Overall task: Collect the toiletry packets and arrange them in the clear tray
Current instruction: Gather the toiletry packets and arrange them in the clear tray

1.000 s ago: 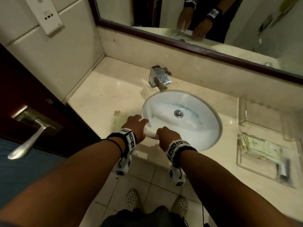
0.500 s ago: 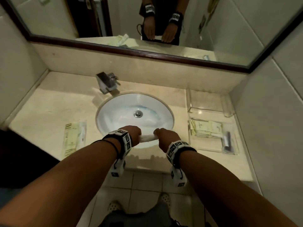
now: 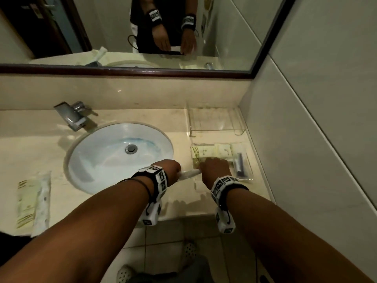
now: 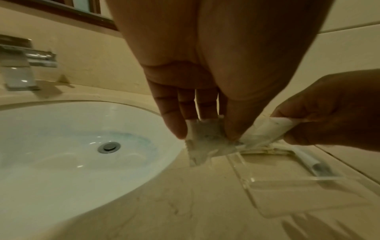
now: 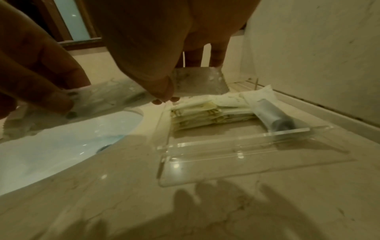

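Note:
Both hands hold one long white toiletry packet (image 3: pixel 188 174) level above the counter, between the sink and the clear tray. My left hand (image 3: pixel 170 170) pinches its left end (image 4: pixel 207 138); my right hand (image 3: pixel 216 167) pinches its right end (image 5: pixel 197 82). The clear tray (image 3: pixel 247 178) lies right of the sink, with several pale green packets (image 3: pixel 210 152) stacked at its far side and a grey tube (image 3: pixel 239 164) along its right. In the right wrist view the packet hangs just left of the tray (image 5: pixel 236 142) and its stack (image 5: pixel 205 113). Two more packets (image 3: pixel 33 201) lie on the counter left of the sink.
A white sink (image 3: pixel 120 154) with a chrome tap (image 3: pixel 72 115) takes up the counter's middle. A second clear tray (image 3: pixel 216 123) with nothing in it stands behind the first, against the backsplash. A tiled wall (image 3: pixel 306 119) closes the right side; a mirror (image 3: pixel 142 31) hangs above.
Both hands have carried the white packet to the right, from over the sink's front rim to the left edge of the clear tray. The head view has swung right.

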Demonstrator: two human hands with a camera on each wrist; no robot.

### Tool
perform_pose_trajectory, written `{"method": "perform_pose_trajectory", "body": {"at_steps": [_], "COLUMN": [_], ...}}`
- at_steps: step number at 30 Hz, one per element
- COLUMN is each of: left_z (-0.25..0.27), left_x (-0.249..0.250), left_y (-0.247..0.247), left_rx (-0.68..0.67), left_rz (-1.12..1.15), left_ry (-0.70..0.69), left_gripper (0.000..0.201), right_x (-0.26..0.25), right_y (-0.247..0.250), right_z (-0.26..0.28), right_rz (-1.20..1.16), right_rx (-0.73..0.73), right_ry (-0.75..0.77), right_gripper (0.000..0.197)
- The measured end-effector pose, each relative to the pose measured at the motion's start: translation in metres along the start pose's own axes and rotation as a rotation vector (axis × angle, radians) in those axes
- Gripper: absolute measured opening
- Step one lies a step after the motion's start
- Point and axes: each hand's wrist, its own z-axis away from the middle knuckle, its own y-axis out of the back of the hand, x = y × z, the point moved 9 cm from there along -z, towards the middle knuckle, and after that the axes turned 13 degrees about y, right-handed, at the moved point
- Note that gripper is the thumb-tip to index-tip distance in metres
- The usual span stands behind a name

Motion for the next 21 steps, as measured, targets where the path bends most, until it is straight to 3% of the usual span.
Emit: {"method": "perform_pose_trajectory", "body": {"at_steps": [2, 3, 6, 13, 21], "left_z": [-0.005, -0.008, -0.025, -0.047, -0.054], "left_x": [0.019, 0.027, 0.046, 0.078, 0.092], "left_y": [0.004, 0.005, 0.006, -0.002, -0.029], "left_rx": [0.025, 0.044, 0.105, 0.131, 0.121], "left_rz": [0.043, 0.056, 0.057, 0.09, -0.098], "left_ry": [-0.019, -0.029, -0.045, -0.077, -0.115], "left_gripper": [0.073, 0.067, 0.03, 0.041, 0.052], "right_x": [0.021, 0.031, 0.06, 0.109, 0.108], "right_y": [-0.003, -0.004, -0.013, -0.043, -0.067], "right_z": [0.003, 0.005, 0.01, 0.017, 0.005], "right_rz": [0.024, 0.028, 0.01, -0.041, -0.057], "right_rx": [-0.007, -0.01, -0.036, -0.131, -0.159], "right_ry": [-0.045, -0.068, -0.132, -0.216, -0.151], "right_gripper": [0.026, 0.026, 0.028, 0.036, 0.032]}}
